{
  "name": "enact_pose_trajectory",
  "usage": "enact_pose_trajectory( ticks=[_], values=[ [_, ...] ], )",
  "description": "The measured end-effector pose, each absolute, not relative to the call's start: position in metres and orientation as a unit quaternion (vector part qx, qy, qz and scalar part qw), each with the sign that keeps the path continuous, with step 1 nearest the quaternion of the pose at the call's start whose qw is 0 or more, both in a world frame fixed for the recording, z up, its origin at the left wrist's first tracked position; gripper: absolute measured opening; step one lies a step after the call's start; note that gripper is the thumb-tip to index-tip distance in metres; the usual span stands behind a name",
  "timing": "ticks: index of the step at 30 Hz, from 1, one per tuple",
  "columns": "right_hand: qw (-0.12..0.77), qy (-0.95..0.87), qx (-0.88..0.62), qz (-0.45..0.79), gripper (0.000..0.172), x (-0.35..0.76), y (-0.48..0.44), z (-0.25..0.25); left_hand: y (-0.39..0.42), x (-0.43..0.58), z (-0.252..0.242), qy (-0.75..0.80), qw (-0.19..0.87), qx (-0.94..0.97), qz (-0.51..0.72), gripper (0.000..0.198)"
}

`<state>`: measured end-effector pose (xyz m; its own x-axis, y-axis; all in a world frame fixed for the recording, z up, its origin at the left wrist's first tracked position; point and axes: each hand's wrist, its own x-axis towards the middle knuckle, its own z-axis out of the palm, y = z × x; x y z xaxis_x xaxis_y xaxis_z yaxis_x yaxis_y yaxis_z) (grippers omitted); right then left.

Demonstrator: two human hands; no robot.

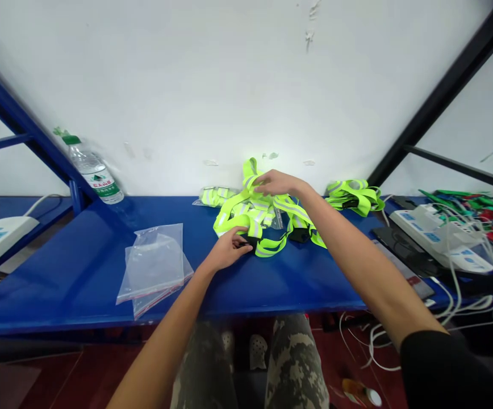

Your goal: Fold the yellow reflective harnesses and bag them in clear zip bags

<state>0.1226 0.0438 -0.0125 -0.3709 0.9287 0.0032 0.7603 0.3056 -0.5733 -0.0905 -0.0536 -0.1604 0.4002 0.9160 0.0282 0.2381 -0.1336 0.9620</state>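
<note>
Fluorescent yellow reflective straps (229, 220) with silver stripes lie in a loose tangle at the middle of the blue table. My left hand (225, 251) is closed on a black part at the near end of a strap, low over the tabletop. Farther back, my right hand (278, 183) has its fingers closed round a raised length of strap, which loops up near the wall. Clear bags with folded straps (214, 196) lie behind and under the tangle, partly covered. A black piece (300, 235) shows on the strap below my right forearm.
Empty clear zip bags (157, 264) lie at the left. A water bottle (98, 173) leans by the blue frame post. Another strap bundle (352, 196) sits at the right, near a phone (404, 250), a white power strip (442, 236) and loose cables.
</note>
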Motion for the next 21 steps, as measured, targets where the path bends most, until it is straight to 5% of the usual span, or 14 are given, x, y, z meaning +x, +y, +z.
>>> enact_pose_trajectory(
  ticks=[5, 10, 13, 21],
  values=[
    [0.247, -0.786, -0.549, 0.140, 0.027, 0.161, -0.010, -0.043, -0.056, -0.080, -0.158, 0.439, 0.409, 0.725, 0.339, 0.053],
    [0.204, -0.738, -0.641, -0.050, 0.030, 0.214, -0.077, -0.123, -0.061, -0.076, -0.156, 0.499, 0.313, 0.686, 0.427, 0.033],
    [0.220, -0.809, -0.543, -0.057, 0.049, 0.231, -0.092, -0.163, -0.068, -0.075, -0.153, 0.513, 0.272, 0.674, 0.456, 0.039],
    [0.353, -0.814, -0.462, -0.015, 0.046, 0.207, -0.098, -0.185, -0.078, -0.070, -0.151, 0.512, 0.209, 0.721, 0.418, 0.048]
  ],
)
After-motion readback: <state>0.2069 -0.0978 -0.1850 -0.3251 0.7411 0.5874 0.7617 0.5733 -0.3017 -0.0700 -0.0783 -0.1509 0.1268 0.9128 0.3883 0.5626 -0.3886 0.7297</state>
